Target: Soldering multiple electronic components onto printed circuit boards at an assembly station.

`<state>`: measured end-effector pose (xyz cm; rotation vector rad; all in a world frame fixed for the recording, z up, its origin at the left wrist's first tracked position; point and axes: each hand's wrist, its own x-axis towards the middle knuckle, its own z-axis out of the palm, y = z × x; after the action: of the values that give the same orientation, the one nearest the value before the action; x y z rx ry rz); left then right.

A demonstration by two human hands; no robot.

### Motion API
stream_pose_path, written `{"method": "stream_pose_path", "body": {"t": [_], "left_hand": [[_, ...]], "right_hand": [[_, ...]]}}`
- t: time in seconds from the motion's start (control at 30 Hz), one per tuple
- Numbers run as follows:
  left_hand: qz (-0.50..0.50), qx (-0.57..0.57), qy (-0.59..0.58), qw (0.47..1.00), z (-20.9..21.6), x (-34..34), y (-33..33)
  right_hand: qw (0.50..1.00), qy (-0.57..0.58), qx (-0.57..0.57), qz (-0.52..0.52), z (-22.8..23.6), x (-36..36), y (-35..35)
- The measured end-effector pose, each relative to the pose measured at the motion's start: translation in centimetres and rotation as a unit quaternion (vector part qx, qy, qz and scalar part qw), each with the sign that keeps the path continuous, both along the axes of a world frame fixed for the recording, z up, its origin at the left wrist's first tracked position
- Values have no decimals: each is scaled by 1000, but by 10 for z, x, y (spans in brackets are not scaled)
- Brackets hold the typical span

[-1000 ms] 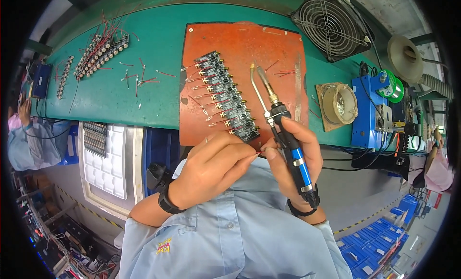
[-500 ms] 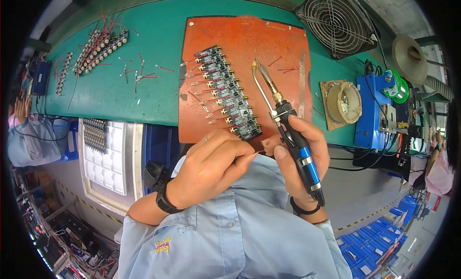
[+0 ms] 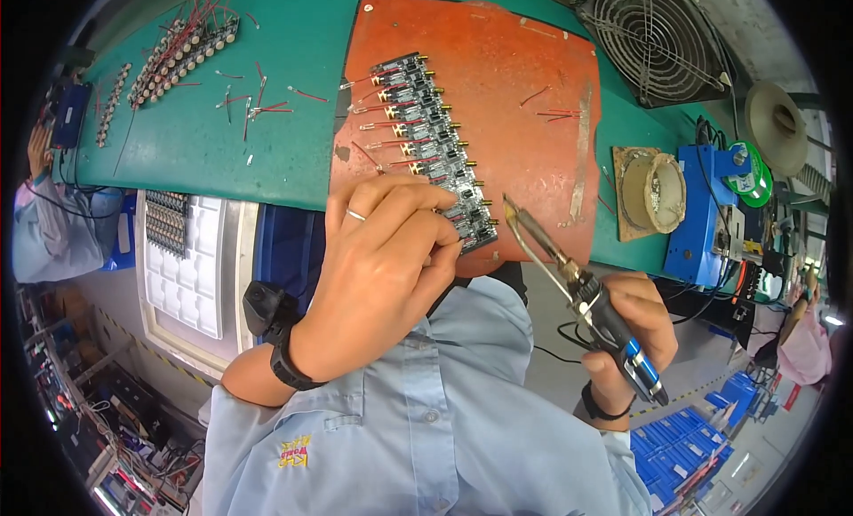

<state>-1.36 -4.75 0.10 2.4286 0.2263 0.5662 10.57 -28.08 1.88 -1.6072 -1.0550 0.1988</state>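
My right hand [image 3: 653, 325] grips a soldering iron [image 3: 588, 294] with a black and blue handle and a thin tube beside its barrel. The iron's tip points up and left, just right of the near end of a row of joined black circuit boards [image 3: 425, 130]. Brass-coloured pins line the boards' right side, and short red wires stick out to the left. My left hand [image 3: 378, 263] covers part of the row's near end. Its thumb and forefinger are pinched together at the lowest board; what they hold is hidden.
An orange-red mat [image 3: 524, 54] lies under the boards on the green bench [image 3: 293, 161]. Loose red wires [image 3: 262, 107] and strips of round parts [image 3: 182, 59] lie left. At right stand a fan [image 3: 653, 41], a round dish [image 3: 662, 196], a blue box [image 3: 697, 223] and a green spool [image 3: 755, 178].
My left hand has moved up onto the near end of the boards. My right hand has swung the iron right and down, away from my left hand. The whole view has shifted slightly.
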Motion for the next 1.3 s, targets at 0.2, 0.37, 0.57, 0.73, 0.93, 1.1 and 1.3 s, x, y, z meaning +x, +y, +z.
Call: {"method": "stream_pose_path", "body": {"t": [0.2, 0.37, 0.57, 0.73, 0.93, 1.1, 1.3], "left_hand": [[9, -21, -4, 1000, -3, 1, -2], [12, -25, -10, 1000, -4, 1, -3], [13, -28, -11, 999, -4, 1, -4], [16, -28, -7, 999, -3, 2, -4], [20, -17, 11, 1000, 1, 2, -3], [20, -17, 8, 1000, 1, 2, -4], [23, -14, 7, 1000, -1, 1, -4]], "right_hand": [[997, -38, -64, 17, 10, -3, -2], [992, -56, -104, 37, 13, -2, 1], [991, -62, -116, 40, 11, -2, 5], [989, -76, -124, 40, 11, -1, 7], [982, -105, -143, 64, 18, -1, 11], [977, -131, -152, 75, 24, -1, 12], [985, -122, -114, 39, 20, 1, 2]]}}
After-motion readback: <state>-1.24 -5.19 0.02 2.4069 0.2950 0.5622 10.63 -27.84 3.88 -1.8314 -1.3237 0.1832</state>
